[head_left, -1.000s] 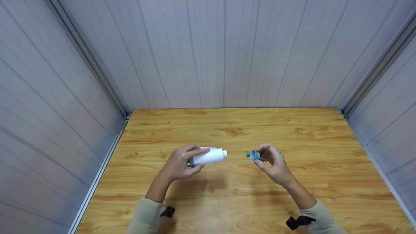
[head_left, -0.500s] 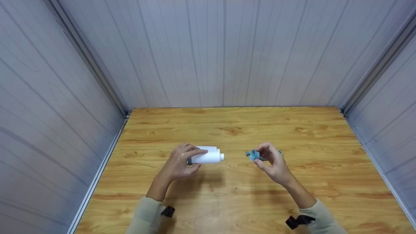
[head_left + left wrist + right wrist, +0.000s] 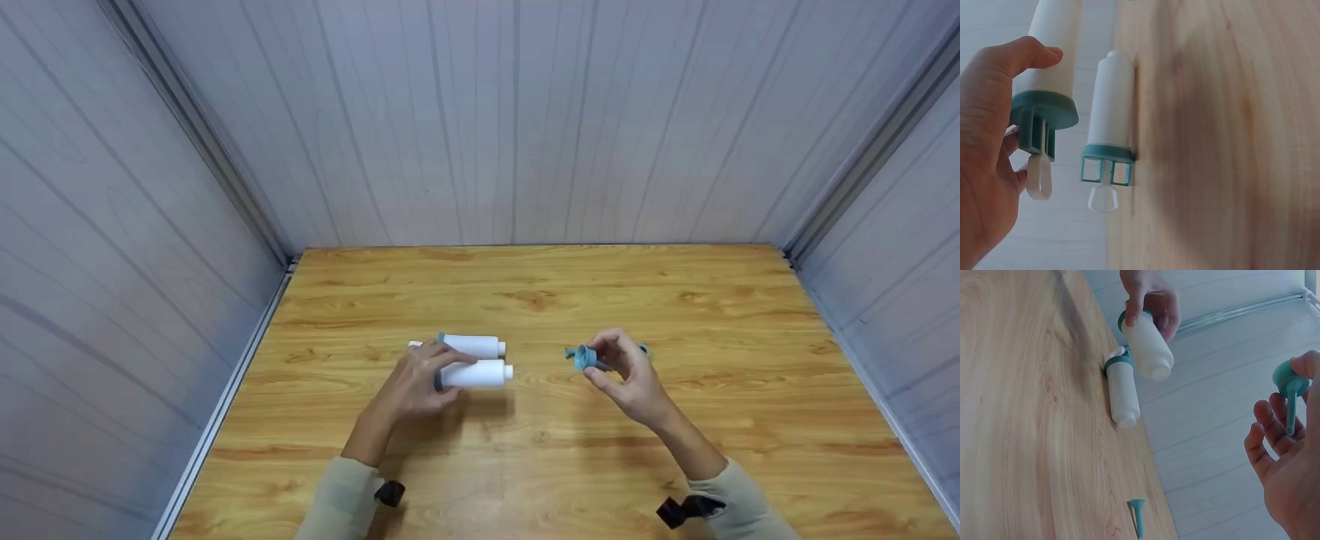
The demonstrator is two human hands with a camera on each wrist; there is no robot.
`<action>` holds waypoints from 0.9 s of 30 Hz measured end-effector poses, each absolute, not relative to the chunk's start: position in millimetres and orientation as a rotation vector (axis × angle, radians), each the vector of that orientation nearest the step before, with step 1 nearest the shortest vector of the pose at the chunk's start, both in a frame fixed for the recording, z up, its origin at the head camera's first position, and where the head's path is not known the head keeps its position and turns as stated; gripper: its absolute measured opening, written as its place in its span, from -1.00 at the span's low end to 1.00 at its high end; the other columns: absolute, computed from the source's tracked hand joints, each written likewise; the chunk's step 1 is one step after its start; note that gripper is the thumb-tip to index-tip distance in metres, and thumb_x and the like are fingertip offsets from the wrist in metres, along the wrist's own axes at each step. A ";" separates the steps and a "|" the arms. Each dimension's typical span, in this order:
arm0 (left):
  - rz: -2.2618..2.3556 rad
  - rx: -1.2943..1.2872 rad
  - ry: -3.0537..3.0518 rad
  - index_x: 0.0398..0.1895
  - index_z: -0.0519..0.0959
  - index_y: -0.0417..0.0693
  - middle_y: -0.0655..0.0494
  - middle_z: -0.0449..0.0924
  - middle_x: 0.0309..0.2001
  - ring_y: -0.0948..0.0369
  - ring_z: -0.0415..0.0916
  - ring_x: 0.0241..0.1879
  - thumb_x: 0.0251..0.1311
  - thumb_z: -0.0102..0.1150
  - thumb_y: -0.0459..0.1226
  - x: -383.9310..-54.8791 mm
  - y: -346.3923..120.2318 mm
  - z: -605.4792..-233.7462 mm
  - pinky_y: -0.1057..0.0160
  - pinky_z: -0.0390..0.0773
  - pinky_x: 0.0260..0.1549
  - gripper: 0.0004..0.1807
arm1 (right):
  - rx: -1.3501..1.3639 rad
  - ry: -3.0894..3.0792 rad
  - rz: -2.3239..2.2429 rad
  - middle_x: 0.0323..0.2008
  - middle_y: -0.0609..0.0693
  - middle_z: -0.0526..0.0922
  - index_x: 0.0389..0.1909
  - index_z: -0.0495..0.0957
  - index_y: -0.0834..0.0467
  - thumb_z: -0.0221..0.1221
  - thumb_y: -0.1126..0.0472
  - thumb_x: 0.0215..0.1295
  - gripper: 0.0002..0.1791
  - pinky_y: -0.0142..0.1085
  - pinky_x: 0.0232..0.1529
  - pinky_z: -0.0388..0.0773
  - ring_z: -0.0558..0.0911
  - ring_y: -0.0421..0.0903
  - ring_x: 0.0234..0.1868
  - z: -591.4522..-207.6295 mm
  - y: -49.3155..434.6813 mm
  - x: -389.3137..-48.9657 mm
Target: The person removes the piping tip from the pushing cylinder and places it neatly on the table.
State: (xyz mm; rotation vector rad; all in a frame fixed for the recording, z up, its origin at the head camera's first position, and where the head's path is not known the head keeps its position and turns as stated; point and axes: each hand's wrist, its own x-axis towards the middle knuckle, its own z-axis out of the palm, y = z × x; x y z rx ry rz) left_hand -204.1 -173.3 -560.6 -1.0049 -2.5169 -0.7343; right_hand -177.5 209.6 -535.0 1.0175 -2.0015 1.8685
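My left hand (image 3: pixel 412 384) grips a white syringe-like tube (image 3: pixel 480 373), its narrow tip pointing right; fingers and thumb wrap it near the teal collar (image 3: pixel 1044 108). A white pull loop (image 3: pixel 1039 178) sticks out behind that collar. A matching tube (image 3: pixel 474 346) lies on the table just beyond, seen whole in the left wrist view. My right hand (image 3: pixel 634 386) pinches a teal funnel-shaped piece (image 3: pixel 585 358) between thumb and fingers, its wide mouth facing the tube. In the right wrist view this piece shows a thin hollow stem (image 3: pixel 1291 413).
A second teal funnel-shaped piece (image 3: pixel 1138 516) lies on the wooden table (image 3: pixel 532 300), mostly hidden behind my right hand in the head view. Pale panel walls (image 3: pixel 480 127) enclose the table at the back and both sides.
My left hand has brought its tube slightly nearer to me and levelled it, uncovering more of the tube lying behind. My right hand has barely moved.
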 end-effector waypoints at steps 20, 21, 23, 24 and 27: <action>-0.762 -0.882 -2.848 0.23 0.78 0.11 -0.02 0.82 0.19 -0.09 0.73 0.25 0.27 0.61 -0.25 -194.3 -179.2 -580.8 -0.22 0.67 0.30 -0.55 | 1.019 -1.987 1.864 0.04 -0.20 0.66 0.14 0.41 0.57 0.15 0.75 0.34 -0.63 -0.49 -0.01 0.66 0.68 -0.35 -0.03 -536.4 210.1 -177.1; -0.756 -0.883 -2.853 0.23 0.78 0.12 -0.01 0.82 0.18 -0.08 0.73 0.23 0.27 0.62 -0.25 -194.2 -179.5 -581.4 -0.21 0.68 0.29 -0.54 | 1.017 -1.986 1.864 0.04 -0.20 0.66 0.14 0.41 0.57 0.15 0.75 0.34 -0.63 -0.50 -0.01 0.67 0.69 -0.35 -0.02 -536.5 209.9 -177.2; -0.730 -0.892 -2.860 0.23 0.77 0.12 0.00 0.83 0.16 -0.06 0.74 0.20 0.27 0.62 -0.24 -194.4 -180.3 -582.7 -0.19 0.69 0.27 -0.55 | 1.018 -1.982 1.864 0.04 -0.20 0.66 0.14 0.41 0.58 0.15 0.75 0.33 -0.62 -0.50 0.00 0.67 0.69 -0.35 -0.02 -536.5 209.7 -177.3; -0.720 -0.899 -2.861 0.23 0.77 0.13 0.00 0.83 0.15 -0.05 0.74 0.20 0.27 0.63 -0.24 -194.5 -180.7 -583.2 -0.19 0.69 0.26 -0.55 | 1.020 -1.980 1.865 0.04 -0.20 0.66 0.14 0.41 0.58 0.15 0.75 0.33 -0.62 -0.50 0.00 0.67 0.69 -0.35 -0.02 -536.3 209.6 -177.3; -0.695 -0.919 -2.853 0.22 0.77 0.13 -0.01 0.83 0.14 -0.06 0.75 0.19 0.25 0.64 -0.24 -195.3 -182.1 -584.5 -0.19 0.70 0.25 -0.54 | 1.022 -1.985 1.863 0.04 -0.20 0.65 0.13 0.40 0.58 0.14 0.74 0.35 -0.64 -0.50 -0.01 0.66 0.68 -0.36 -0.03 -535.8 209.2 -177.3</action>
